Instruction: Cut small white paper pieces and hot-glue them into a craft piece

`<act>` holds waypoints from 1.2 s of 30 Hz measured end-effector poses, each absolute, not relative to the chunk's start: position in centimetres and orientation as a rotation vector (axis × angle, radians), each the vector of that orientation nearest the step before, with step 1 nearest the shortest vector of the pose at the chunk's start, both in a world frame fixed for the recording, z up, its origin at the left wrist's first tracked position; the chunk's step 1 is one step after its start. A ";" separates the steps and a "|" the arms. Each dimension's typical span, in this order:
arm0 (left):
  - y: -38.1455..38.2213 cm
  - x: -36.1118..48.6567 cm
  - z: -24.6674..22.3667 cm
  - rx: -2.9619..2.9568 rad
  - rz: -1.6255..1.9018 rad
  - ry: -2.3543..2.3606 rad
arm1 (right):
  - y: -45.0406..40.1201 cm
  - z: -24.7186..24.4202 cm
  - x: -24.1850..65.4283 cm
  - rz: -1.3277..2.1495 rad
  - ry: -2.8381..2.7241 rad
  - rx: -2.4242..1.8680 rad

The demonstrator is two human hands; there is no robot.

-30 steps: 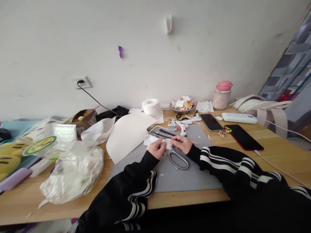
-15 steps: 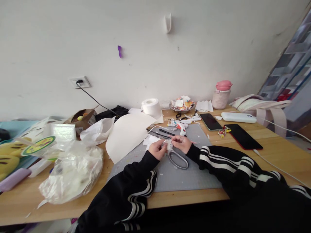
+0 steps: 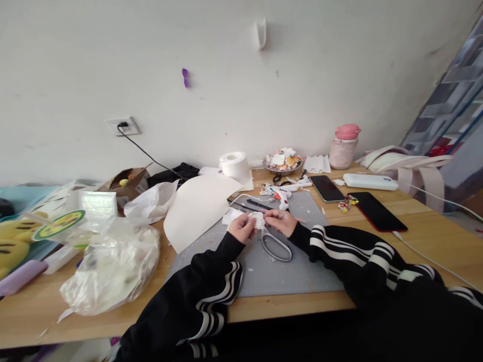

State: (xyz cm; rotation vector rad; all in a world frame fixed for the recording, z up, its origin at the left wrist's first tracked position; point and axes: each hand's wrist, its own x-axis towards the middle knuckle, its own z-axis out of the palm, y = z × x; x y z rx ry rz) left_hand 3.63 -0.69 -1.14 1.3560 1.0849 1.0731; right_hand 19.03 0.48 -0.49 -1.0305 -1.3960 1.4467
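Between my two hands is a small white piece with a bumpy edge; its material is too small to make out. My left hand pinches it from the left. At its right edge, the fingertips of my right hand are closed on it. Scissors with a grey handle lie under the hands on the grey cutting mat, their blades mostly hidden. Beyond the hands are a black pen-like tool and a white glue gun with an orange part.
A large white paper sheet and a white roll lie behind left. A bowl of scraps and a pink-lidded bottle stand at the wall. Two phones are at right, a crumpled plastic bag at left.
The left fingers have shifted slightly, and more of the white piece now shows between the hands. The right hand moved slightly left; the scissors stay put.
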 end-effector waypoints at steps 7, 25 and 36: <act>-1.1 3.7 -1.0 1.419 1.066 1.079 | 0.4 -0.3 19.2 1.456 -1.404 -1.030; -1.1 3.5 -1.2 1.644 0.961 1.194 | 0.2 -0.5 18.9 1.426 -1.455 -1.024; -1.3 3.6 -0.6 1.391 1.061 1.099 | 0.5 -0.6 19.0 1.449 -1.393 -1.036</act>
